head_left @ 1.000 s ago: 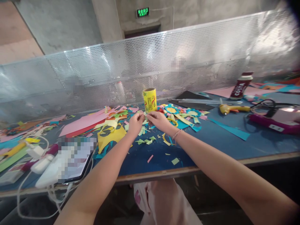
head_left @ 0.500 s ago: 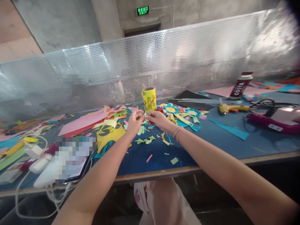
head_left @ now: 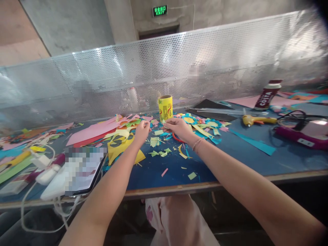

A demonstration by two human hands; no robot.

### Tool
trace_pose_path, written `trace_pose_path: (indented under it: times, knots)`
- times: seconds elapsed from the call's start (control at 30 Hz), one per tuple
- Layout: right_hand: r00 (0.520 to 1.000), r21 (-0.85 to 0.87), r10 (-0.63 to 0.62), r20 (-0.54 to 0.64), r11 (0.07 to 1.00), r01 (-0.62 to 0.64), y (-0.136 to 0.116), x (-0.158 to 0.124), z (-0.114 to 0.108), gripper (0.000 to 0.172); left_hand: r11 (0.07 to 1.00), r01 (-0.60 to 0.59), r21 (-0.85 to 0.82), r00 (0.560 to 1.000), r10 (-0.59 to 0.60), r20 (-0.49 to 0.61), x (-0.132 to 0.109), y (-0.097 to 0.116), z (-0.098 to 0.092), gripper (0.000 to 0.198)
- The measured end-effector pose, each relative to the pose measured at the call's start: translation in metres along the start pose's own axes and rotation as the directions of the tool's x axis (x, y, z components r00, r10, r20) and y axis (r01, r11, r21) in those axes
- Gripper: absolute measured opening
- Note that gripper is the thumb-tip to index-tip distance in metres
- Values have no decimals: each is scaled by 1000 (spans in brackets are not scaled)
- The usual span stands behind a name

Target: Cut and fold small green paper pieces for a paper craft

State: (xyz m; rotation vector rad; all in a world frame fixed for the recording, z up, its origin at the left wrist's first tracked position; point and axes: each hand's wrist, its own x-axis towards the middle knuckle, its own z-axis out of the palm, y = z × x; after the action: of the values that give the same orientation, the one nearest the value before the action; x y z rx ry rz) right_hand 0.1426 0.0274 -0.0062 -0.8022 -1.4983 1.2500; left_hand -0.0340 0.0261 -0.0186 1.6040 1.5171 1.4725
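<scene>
Showing at the centre of the frame, a small pale-green paper scrap is pinched narrowly between the thumb and fingers of the right hand, just in front of an upright yellow printed cylinder. At centre-left, the left hand is loosely curled; whether anything is gripped there cannot be told. Toward the right edge, a yellow glue gun is laid on the blue tabletop.
</scene>
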Motion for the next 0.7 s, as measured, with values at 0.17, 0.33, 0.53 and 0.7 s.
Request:
trace_pose_path:
  times: [0.17, 0.33, 0.53, 0.7]
  knots:
    - [999, -7, 34, -3, 999, -34, 0, 3, -4, 15, 976, -45, 212, 999, 43, 13, 6, -20, -3, 7]
    - [999, -151, -15, 44, 988, 22, 3, 4, -6, 16, 959, -173, 226, 973, 131, 188, 8, -36, 3, 15]
    - [994, -252, -4, 106, 967, 31, 3, 1, -3, 12, 901, -341, 267, 899, 231, 371, 7, -46, 14, 14]
    - [947, -203, 179, 265, 971, -127, 4, -4, -1, 14, 917, -266, 297, 926, 157, 343, 5, -43, 10, 6]
